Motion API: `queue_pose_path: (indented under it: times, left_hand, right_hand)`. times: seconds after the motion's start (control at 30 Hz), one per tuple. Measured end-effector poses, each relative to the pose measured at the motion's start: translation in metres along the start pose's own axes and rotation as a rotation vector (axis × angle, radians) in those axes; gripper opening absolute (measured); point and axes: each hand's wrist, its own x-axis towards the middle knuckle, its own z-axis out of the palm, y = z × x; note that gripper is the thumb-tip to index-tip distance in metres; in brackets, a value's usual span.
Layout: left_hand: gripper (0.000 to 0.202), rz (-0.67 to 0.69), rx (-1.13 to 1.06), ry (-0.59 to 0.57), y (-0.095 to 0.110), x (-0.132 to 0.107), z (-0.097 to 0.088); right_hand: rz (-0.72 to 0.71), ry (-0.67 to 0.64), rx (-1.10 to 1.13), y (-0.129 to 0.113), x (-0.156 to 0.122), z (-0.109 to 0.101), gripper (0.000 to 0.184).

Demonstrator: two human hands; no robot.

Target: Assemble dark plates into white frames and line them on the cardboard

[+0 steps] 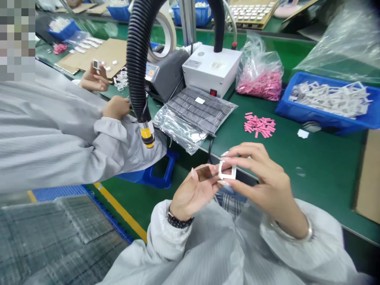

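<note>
My left hand (194, 194) pinches a small brown square plate (204, 173) between thumb and fingers, just off the green table's front edge. My right hand (261, 174) pinches a small white square frame (227, 171) right beside the plate, the two pieces touching or nearly so. Both hands are held above my lap, in front of my grey coat sleeves.
Green table (311, 158) carries loose pink strips (260, 126), a bag of pink strips (261, 83), a blue bin of white frames (329, 101), a bagged tray of dark parts (198, 109) and a white box unit (212, 65). A black hose (138, 71) hangs left. A co-worker's hands (95, 79) work at left.
</note>
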Motion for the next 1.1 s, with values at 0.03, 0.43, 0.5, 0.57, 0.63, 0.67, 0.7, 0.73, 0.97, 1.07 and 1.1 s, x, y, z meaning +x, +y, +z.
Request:
queue_pose_path:
  times: [0.03,0.43,0.5,0.57,0.63,0.67,0.7,0.73,0.97,1.07,1.1]
  left_hand:
    - [0.036,-0.031,0.008,-0.009,-0.003,0.001,0.003]
    - [0.034,-0.099,0.025,-0.046,-0.015,0.015,0.011]
    - [0.033,-0.089,0.047,-0.058,-0.016,0.017,0.012]
    - [0.034,-0.101,0.065,-0.077,-0.017,0.018,0.014]
    - [0.034,-0.122,0.07,-0.094,-0.019,0.019,0.015]
    - [0.033,-0.128,0.067,-0.1,-0.019,0.019,0.016]
    - [0.032,-0.129,0.067,-0.103,-0.02,0.019,0.017]
    - [0.031,-0.125,0.068,-0.104,-0.02,0.02,0.017]
    - [0.039,-0.148,0.045,-0.041,-0.021,0.027,0.014]
    - [0.021,-0.119,0.043,-0.055,-0.02,0.03,0.012]
    - [0.017,-0.107,0.048,-0.075,-0.019,0.03,0.013]
  right_hand:
    - [-0.012,-0.025,-0.041,0.001,-0.002,-0.004,0.024]
    - [-0.07,-0.171,-0.169,0.014,-0.003,-0.026,0.041]
    - [-0.083,-0.181,-0.151,0.012,0.001,-0.028,0.038]
    - [-0.095,-0.214,-0.13,0.01,0.006,-0.029,0.031]
    - [-0.111,-0.254,-0.12,0.01,0.009,-0.028,0.022]
    - [-0.117,-0.268,-0.119,0.01,0.011,-0.027,0.018]
    - [-0.126,-0.278,-0.121,0.011,0.012,-0.026,0.014]
    - [-0.135,-0.287,-0.123,0.012,0.013,-0.026,0.012]
    - [-0.088,-0.168,-0.097,0.016,0.016,-0.038,0.012]
    - [0.019,0.02,0.029,0.019,0.01,-0.046,0.025]
    - [0.066,0.07,0.092,0.021,0.006,-0.047,0.029]
